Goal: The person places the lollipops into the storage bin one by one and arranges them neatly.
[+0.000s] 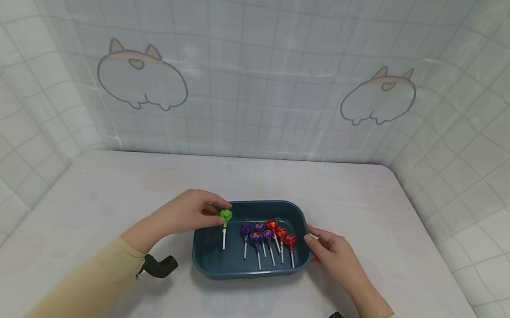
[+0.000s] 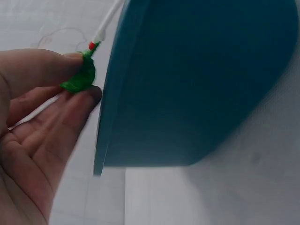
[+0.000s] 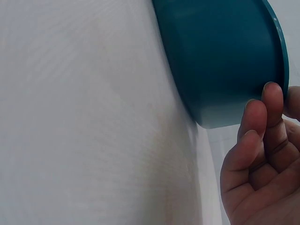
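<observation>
A green-wrapped lollipop (image 1: pixel 226 214) is pinched by its head between thumb and fingers of my left hand (image 1: pixel 191 214), its white stick pointing down over the left part of a dark blue tray (image 1: pixel 247 274). In the left wrist view the lollipop (image 2: pixel 80 77) is just beside the tray's rim (image 2: pixel 104 108). My right hand (image 1: pixel 335 254) grips the tray's right end, thumb at the rim and fingers against the outer wall (image 3: pixel 225 70). Inside the tray lie several purple lollipops (image 1: pixel 256 238) near the middle and three red lollipops (image 1: pixel 281 233) to their right, sticks toward me.
The tray stands on a pale tabletop (image 1: pixel 252 180). Behind and at both sides rise white grid-patterned curtains (image 1: pixel 265 75), the back one printed with two cartoon animals (image 1: pixel 142 81). Black wrist cameras (image 1: pixel 159 266) sit below each hand.
</observation>
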The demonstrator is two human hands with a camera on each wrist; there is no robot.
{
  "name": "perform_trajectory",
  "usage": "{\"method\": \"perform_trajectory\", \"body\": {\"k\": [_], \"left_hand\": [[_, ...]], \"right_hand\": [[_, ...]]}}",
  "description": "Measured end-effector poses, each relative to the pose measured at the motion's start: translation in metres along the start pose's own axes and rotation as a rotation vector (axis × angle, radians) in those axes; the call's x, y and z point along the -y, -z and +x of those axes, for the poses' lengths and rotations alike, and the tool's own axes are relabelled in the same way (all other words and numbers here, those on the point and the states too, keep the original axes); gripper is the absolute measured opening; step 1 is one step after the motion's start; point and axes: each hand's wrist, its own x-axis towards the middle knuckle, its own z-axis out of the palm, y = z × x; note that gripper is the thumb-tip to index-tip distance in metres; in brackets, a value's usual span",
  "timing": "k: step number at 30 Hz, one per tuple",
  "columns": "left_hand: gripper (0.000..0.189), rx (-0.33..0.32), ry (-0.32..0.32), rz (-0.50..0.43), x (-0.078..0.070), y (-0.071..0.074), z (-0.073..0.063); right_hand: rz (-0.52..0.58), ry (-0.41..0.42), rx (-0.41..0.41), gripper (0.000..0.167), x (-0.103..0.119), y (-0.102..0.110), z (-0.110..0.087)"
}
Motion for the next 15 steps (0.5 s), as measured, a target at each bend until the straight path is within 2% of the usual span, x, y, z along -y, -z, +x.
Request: {"method": "perform_trajectory", "body": {"k": [6,9,15], "left_hand": [[0.027,0.050,-0.017,0.131,-0.005,-0.012,0.009],[0.026,0.062,0.002,0.175,-0.008,-0.018,0.012],[0.022,0.088,0.063,0.204,-0.012,-0.027,0.019]], "right_hand": [[0.005,0.003,-0.002,0.045,0.000,0.000,0.000],[0.007,0.005,-0.001,0.044,-0.001,0.000,0.000],[0.020,-0.001,0.004,0.045,-0.002,0.000,0.000]]}}
